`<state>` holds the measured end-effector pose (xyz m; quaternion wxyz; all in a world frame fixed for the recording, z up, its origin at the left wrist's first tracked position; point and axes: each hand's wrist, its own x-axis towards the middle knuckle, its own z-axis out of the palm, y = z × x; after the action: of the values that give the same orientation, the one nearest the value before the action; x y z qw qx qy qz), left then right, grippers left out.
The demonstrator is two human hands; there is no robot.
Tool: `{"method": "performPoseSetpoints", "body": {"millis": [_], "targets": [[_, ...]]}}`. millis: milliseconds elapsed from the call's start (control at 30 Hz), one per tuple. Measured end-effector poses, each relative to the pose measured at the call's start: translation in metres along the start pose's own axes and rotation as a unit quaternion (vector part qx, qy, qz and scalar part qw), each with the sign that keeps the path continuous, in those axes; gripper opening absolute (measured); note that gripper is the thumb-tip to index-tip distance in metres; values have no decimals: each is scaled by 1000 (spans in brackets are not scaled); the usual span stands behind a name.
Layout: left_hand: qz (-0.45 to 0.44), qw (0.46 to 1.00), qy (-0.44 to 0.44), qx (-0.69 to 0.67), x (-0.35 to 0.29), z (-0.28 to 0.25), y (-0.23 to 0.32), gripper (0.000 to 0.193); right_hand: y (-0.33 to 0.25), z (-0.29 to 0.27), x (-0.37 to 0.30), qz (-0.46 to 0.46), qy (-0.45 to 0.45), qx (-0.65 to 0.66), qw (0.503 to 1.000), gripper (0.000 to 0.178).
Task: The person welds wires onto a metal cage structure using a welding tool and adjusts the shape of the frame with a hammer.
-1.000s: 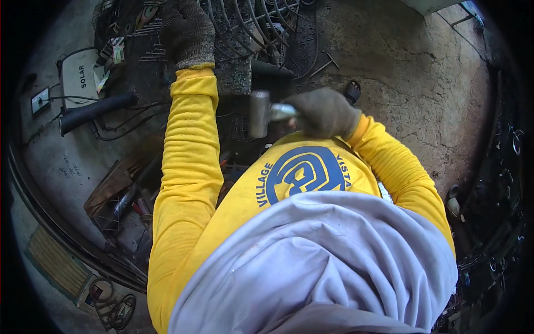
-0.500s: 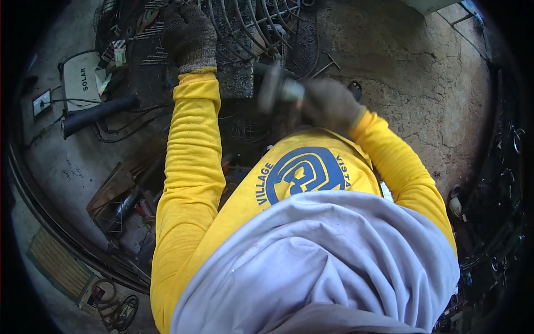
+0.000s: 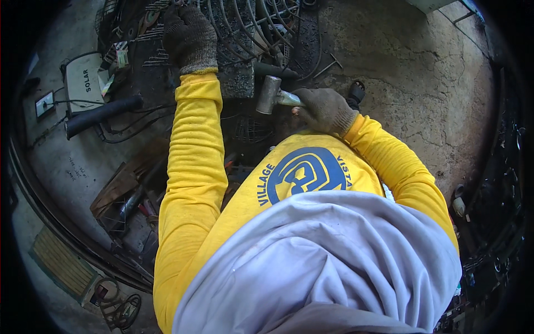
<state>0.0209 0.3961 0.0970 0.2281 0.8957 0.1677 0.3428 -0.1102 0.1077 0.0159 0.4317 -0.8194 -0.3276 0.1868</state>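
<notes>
My right hand (image 3: 328,109), in a brown knitted glove, grips a hammer (image 3: 269,94) by its handle, close in front of my body. The hammer's thick steel head points left, clear of the work surface's near edge. My left hand (image 3: 190,38), in a similar glove, reaches far forward over the dark metal work surface (image 3: 238,80). Its fingers curl at the upper edge of the view, and what they hold is hidden. Immediately right of it stands a set of curved metal bars (image 3: 239,28), bent like ribs.
Left lie a pale box (image 3: 83,83), a dark tube (image 3: 103,116), cables and several rods (image 3: 158,57). Below them is brown sheet scrap (image 3: 119,186). A T-shaped rod (image 3: 329,64) rests on the cracked concrete floor (image 3: 411,83). A sandalled foot (image 3: 357,92) shows beyond my right hand.
The hammer and my right hand were blurred by motion; now they look sharp, the hand slightly lower. My left hand stays in about the same place.
</notes>
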Motion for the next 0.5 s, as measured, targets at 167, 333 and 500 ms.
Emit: {"method": "performPoseSetpoints", "body": {"millis": [167,333,500], "targets": [[5,1000,-4,13,-2,-1,-3,43,-13,-5,7,15,11,5,1000,41],[3,998,23,55,-6,3,14,43,-5,-7,18,47,51,4,998,40],[-26,999,-22,36,-1,0,0,43,-27,-3,13,-33,-33,-9,999,37]]}}
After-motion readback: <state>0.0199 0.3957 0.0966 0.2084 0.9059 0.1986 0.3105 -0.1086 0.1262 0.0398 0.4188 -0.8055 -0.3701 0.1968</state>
